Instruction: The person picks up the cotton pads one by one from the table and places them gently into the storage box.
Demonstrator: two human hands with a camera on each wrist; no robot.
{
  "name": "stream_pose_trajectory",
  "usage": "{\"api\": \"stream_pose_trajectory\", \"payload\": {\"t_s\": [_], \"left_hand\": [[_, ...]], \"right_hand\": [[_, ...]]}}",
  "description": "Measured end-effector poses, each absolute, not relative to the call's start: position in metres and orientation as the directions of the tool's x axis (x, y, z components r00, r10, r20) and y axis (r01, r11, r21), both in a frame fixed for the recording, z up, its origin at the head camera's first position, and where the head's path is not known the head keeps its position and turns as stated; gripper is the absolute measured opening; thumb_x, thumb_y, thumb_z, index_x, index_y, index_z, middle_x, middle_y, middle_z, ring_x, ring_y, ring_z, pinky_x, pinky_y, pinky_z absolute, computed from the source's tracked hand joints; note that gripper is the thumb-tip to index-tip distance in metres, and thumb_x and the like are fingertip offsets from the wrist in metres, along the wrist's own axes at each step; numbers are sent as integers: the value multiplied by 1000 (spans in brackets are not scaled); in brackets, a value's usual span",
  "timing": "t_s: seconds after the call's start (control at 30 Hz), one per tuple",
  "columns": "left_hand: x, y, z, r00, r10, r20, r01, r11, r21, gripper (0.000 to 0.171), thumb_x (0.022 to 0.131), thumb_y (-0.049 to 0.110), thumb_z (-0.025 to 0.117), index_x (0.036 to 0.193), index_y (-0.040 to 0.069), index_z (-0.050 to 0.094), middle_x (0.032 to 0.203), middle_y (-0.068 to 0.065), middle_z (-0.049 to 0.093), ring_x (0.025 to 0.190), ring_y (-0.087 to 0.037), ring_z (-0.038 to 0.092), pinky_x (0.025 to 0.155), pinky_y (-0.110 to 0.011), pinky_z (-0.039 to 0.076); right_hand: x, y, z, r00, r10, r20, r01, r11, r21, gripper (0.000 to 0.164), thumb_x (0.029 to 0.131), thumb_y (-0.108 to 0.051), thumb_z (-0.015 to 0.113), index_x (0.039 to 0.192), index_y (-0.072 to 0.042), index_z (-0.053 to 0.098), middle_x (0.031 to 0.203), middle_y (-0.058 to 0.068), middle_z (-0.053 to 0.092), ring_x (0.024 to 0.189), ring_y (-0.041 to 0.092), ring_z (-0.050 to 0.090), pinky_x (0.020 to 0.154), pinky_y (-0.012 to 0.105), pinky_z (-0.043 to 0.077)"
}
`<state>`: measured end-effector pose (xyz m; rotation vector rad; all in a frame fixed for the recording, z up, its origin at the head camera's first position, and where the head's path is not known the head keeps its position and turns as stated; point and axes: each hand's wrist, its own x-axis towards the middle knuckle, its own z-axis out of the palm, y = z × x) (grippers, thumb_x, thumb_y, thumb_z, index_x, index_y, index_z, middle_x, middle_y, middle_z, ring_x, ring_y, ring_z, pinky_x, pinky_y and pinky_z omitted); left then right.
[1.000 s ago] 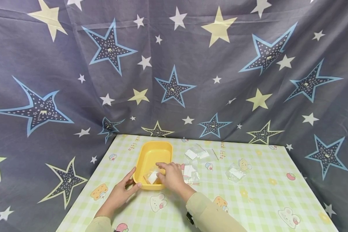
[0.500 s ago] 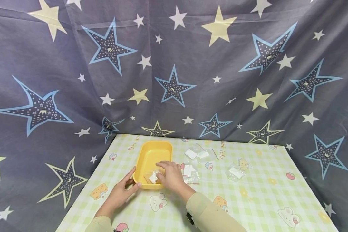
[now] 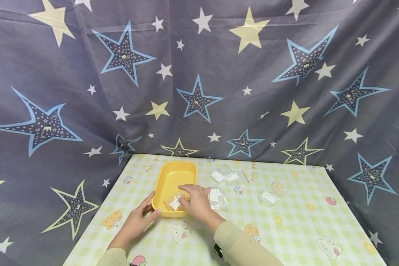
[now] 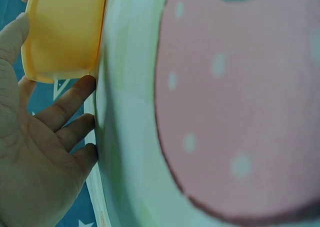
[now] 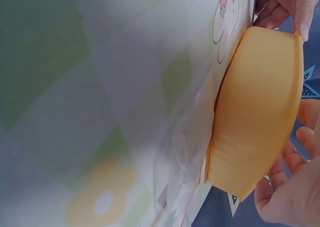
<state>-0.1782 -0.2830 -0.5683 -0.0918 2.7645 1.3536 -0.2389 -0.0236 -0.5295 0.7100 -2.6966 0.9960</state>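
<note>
A yellow plastic tray [image 3: 174, 179] stands on the table. My left hand [image 3: 136, 220] holds its near left corner, thumb on the near rim and fingers along the left side. In the left wrist view, some fingertips of that hand [image 4: 40, 152] rest against the tablecloth. My right hand [image 3: 197, 203] reaches over the tray's right rim with loosely bent fingers. Its thumb is at a small clear bag [image 3: 174, 203] with a white piece inside, lying at the tray's near end. In the right wrist view the tray wall hides this bag from sight.
Right of the tray lie several clear zip bags with white pieces: one [image 3: 215, 195] close beside it, others [image 3: 224, 176] farther back. Another bag [image 3: 268, 197] lies apart to the right. A checked cloth [image 3: 292, 229] covers the table; a starred curtain [image 3: 219, 74] hangs behind.
The clear bag in the tray has shifted slightly and crumpled near the right thumb. Both hands keep nearly the same place, and the tray stays put.
</note>
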Motion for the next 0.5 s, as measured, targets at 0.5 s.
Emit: {"api": "stream_pose_trajectory", "payload": {"t_s": [0.5], "left_hand": [[-177,-282,-566,-996,-23,-82,-79,611,788,86,99,60,69,170,43,24,156,-13,60,152,-40,50,127,-67,33]], "right_hand": [[-234,-14,-519,-879,-332,342,-476,620,-624,44,95,-25,79,138,-21,72,142,7,72,128,31,67,109,59,45]]}}
